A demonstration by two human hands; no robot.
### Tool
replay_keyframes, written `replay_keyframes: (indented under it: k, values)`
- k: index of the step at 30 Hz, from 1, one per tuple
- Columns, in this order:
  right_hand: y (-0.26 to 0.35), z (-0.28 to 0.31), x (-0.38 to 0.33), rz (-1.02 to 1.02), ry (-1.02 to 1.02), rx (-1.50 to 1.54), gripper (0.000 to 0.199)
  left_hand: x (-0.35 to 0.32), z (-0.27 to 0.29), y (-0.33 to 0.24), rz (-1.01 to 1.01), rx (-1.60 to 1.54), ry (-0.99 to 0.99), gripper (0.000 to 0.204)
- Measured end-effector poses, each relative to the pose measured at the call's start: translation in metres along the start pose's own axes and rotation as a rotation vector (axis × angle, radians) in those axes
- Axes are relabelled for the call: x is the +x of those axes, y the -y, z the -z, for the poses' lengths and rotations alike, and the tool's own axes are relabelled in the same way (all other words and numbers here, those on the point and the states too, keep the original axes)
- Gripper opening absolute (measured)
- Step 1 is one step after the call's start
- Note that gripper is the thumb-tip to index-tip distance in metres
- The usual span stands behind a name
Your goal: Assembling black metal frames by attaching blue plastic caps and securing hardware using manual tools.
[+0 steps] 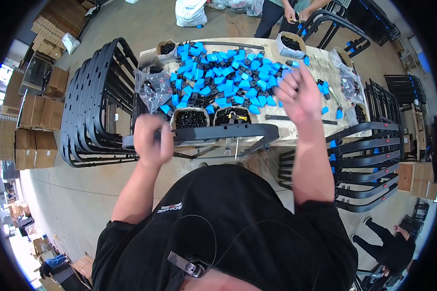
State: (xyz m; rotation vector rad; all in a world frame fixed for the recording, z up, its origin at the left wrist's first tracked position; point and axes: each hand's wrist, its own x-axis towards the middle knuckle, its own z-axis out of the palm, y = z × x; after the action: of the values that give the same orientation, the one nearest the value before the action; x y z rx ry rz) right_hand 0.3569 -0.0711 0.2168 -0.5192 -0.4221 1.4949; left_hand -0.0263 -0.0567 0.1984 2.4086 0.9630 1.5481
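Observation:
My left hand [151, 140] is closed round the left end of a black metal tube frame [223, 132], which lies along the near edge of the table. My right hand [301, 94] is raised over the right half of the table, fingers curled together and slightly blurred. Whatever it may hold is too small or hidden to make out. Beyond the frame spreads a large heap of blue and black plastic end pieces [223, 77]. Two boxes of small black parts [191, 119] stand just behind the frame, and yellow-handled pliers [238, 117] rest on the right one.
Black frames stand stacked at left [90, 104] and right [366, 167]. A plastic bag of parts [153, 89] sits at the table's left edge. A box of black parts [291, 43] stands at the far right. Across the table another person's hands [296, 13] work near a frame.

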Motion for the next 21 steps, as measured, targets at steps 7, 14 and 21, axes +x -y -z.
replay_keyframes:
  k: [7, 14, 21]
  values:
    - [-0.060, 0.184, -0.207, -0.316, -0.885, -0.155, 0.026, -0.092, -0.003, -0.019, 0.209, -0.158, 0.379, 0.010]
    - [-0.094, 0.168, -0.240, -0.462, -0.953, -0.117, 0.025, -0.068, -0.134, 0.035, 0.678, -0.193, 0.768, 0.025]
    - [-0.067, 0.167, -0.278, -0.325, -0.934, -0.166, 0.025, -0.032, -0.301, 0.098, 0.538, 0.127, 0.458, 0.052]
